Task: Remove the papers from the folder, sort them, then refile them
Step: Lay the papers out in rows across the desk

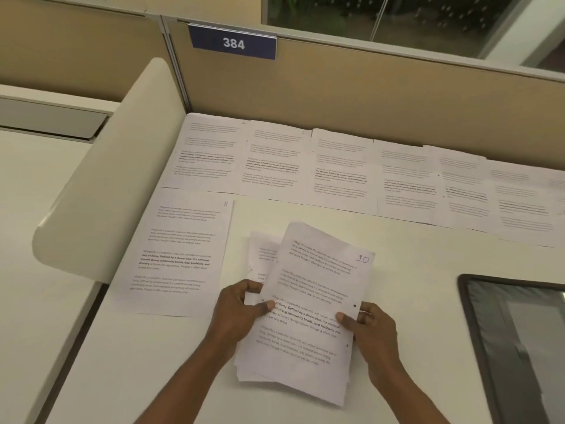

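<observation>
Cubicle desk (pixel 412 270) lined with sheets (pixel 336 166); left hand (pixel 238 313) and right hand (pixel 374 330) pinch a seemingly lifted stack (pixel 308 332).

Left grip (pixel 241 313) and right grip (pixel 371 328) pinch a paper stack (pixel 293 356) topped by sheet 10 (pixel 321 283); sheet 8 (pixel 180 255) lies on the counter (pixel 422 289), left of them.
</observation>
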The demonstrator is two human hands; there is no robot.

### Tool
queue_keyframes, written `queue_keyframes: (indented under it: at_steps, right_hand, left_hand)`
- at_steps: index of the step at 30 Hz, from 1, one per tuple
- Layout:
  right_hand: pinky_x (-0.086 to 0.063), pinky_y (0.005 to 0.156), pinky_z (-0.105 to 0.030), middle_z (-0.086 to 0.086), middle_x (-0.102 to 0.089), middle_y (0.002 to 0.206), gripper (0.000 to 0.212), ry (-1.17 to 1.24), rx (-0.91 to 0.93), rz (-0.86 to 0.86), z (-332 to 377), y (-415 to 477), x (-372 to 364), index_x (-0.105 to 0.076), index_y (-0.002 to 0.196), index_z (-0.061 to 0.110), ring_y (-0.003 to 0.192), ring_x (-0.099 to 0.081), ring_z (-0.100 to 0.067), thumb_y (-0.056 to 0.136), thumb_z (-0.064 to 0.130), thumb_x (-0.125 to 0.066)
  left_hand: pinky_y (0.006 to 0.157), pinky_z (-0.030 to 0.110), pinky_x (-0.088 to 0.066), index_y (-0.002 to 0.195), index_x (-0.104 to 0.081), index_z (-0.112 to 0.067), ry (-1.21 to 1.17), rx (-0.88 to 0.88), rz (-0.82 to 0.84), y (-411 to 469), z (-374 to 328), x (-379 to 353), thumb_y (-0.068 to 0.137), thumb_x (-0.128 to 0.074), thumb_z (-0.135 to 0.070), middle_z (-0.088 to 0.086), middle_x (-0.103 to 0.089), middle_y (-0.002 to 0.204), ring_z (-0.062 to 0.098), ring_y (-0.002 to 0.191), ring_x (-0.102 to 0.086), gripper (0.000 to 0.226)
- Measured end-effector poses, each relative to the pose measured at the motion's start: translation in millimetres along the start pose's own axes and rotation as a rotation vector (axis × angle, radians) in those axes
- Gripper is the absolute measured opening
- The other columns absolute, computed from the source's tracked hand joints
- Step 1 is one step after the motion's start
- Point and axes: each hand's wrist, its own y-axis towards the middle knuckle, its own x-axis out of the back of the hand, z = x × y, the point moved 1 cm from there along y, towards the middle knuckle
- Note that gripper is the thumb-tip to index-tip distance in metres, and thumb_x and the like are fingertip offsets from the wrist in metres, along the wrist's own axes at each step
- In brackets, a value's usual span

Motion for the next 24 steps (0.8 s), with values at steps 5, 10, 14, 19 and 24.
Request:
queue_keyframes:
  at_steps: [5, 10, 14, 19, 24]
  right_hand:
    - [-0.063, 0.080, -0.053, 0.004, -0.077, 0.079, 0.022, -0.138, 0.077, -0.168, -3.6, 26.2, 10.5, -0.071, 0.094, 0.028, 0.079, -0.075, -0.025, 0.084, 0.020, -0.089]
    - [-0.060, 0.081, -0.051, 0.005, -0.073, 0.083, 0.029, -0.258, 0.163, -0.291, 2.1, 58.1, 29.2, -0.065, 0.100, 0.028, 0.082, -0.071, -0.023, 0.083, 0.024, -0.089]
    - [-0.052, 0.077, -0.040, 0.002, -0.070, 0.088, 0.039, -0.368, 0.258, -0.358, 8.0, 79.7, 43.6, -0.064, 0.116, 0.021, 0.085, -0.069, -0.029, 0.085, 0.023, -0.088]
    - [-0.052, 0.077, -0.040, -0.002, -0.072, 0.094, 0.048, -0.483, 0.346, -0.394, 13.7, 99.3, 53.8, -0.060, 0.130, 0.023, 0.083, -0.066, -0.030, 0.089, 0.025, -0.084]
    - [-0.051, 0.099, -0.055, -0.012, -0.060, 0.133, 0.074, -0.639, 0.426, -0.426, 7.9, 102.9, 54.2, -0.043, 0.151, 0.020, 0.122, -0.057, -0.036, 0.089, 0.033, -0.081]
  left_hand:
    - [0.078, 0.031, -0.061, 0.090, -0.075, -0.026, 0.253, -0.084, -0.132, 20.6, -5.5, 5.6, 0.076, -0.095, -0.036, -0.012, -0.079, 0.095, 0.007, 0.087, -0.075, 0.026]
    - [0.078, 0.025, -0.050, 0.089, -0.073, -0.026, 0.457, -0.225, -0.222, 39.9, -11.1, 13.3, 0.080, -0.092, -0.017, -0.018, -0.073, 0.095, 0.003, 0.085, -0.065, 0.023]
    - [0.083, 0.027, -0.047, 0.088, -0.069, -0.028, 0.570, -0.264, -0.292, 54.2, -15.0, 13.2, 0.077, -0.092, -0.008, -0.015, -0.068, 0.100, 0.010, 0.095, -0.064, 0.031]
    - [0.073, 0.030, -0.050, 0.087, -0.064, -0.027, 0.690, -0.282, -0.383, 69.2, -18.6, 11.8, 0.083, -0.085, -0.006, -0.011, -0.060, 0.106, 0.015, 0.091, -0.066, 0.031]
    - [0.087, 0.028, -0.055, 0.115, -0.064, -0.016, 0.905, -0.380, -0.536, 66.0, -23.4, 1.9, 0.086, -0.084, -0.017, 0.008, -0.049, 0.143, 0.010, 0.121, -0.054, 0.035]
